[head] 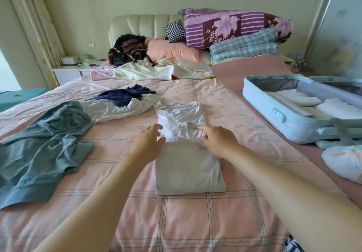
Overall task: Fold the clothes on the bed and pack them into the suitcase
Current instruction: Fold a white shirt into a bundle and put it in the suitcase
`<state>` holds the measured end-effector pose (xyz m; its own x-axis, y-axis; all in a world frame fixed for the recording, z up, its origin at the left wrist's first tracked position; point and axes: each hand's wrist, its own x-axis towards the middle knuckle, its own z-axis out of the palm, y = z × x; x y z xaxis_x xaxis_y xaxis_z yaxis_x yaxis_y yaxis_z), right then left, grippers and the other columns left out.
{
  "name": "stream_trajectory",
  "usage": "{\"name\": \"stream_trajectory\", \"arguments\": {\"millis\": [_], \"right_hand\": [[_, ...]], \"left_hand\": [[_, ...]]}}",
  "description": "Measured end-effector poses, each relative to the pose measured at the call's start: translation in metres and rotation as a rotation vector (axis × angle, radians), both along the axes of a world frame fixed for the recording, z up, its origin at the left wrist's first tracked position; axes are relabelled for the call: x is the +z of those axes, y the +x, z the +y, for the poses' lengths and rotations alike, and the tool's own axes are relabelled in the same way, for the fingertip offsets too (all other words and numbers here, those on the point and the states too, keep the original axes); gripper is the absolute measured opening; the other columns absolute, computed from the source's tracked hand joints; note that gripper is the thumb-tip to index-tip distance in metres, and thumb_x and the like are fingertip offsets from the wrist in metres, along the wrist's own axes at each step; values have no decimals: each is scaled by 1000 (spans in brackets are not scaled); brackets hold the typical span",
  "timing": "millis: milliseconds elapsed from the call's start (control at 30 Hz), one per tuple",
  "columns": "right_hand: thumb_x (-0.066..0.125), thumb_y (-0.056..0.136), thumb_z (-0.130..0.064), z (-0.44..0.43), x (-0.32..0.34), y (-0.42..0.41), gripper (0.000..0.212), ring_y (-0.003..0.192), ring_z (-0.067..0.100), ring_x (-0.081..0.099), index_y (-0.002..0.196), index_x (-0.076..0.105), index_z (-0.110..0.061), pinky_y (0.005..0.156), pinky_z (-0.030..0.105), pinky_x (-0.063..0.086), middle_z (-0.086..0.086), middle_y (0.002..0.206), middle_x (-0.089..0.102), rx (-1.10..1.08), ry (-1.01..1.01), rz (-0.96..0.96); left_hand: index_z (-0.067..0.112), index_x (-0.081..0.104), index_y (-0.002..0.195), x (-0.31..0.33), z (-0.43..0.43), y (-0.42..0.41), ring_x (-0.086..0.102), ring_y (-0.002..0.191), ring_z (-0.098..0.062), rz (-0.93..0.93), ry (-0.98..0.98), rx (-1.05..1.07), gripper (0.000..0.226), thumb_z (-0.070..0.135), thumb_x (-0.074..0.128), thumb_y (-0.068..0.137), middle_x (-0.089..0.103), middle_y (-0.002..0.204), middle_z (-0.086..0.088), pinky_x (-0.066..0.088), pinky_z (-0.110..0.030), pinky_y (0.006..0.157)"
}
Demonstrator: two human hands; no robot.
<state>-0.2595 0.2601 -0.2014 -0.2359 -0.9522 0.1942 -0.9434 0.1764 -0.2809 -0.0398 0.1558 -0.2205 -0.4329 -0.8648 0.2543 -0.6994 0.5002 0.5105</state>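
Observation:
A white shirt lies partly folded in the middle of the bed, its lower half a neat rectangle, its collar end stretched away from me. My left hand hovers with loose, spread fingers at the shirt's left edge. My right hand reaches over the right edge, fingers relaxed, touching the cloth. A teal garment lies crumpled at the left. A white and navy garment is bunched behind it. The light blue suitcase lies open at the right with folded white clothes inside.
The pink checked bed sheet covers the bed. Pillows, folded quilts and a dark backpack crowd the headboard end. A white bundle sits at the right below the suitcase. A nightstand stands at the far left.

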Motion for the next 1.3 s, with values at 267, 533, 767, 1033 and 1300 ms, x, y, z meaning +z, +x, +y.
{"name": "stream_trajectory", "arguments": {"millis": [267,533,767,1033,1300], "right_hand": [[56,90,-23,-13,-9,-15,17,103,21,64,98,69,-33,75,27,42,-7,102,68,-3,26,-89],[69,88,-22,-16,-19,-14,66,122,26,56,147,40,-26,99,36,45,4,139,51,2,-48,-174],[60,81,-33,24,1,-17,12,83,17,61,80,60,-22,66,28,43,-8,89,63,-13,111,-125],[86,66,-40,76,7,-12,17,67,3,64,74,77,-28,60,23,53,-18,72,71,181,392,-213],[79,77,-40,89,1,1,14,83,4,61,82,75,-27,69,23,42,-17,84,67,260,257,130]], "left_hand": [[35,69,100,3,-4,-22,59,95,-12,-254,-27,-160,13,40,62,91,66,95,14,41,-31,88],[31,56,133,-9,-3,-27,45,120,-22,-253,-329,-55,44,25,66,91,52,133,5,38,-36,99],[34,65,111,-1,51,-19,52,113,-7,-87,-327,-469,24,46,64,89,59,120,17,44,-33,100],[29,56,90,-7,85,14,48,82,-4,-309,-274,-561,38,52,78,69,50,88,18,38,-15,63],[32,61,70,7,89,38,55,70,0,-373,-79,-384,20,28,80,76,58,72,18,50,-25,68]]}}
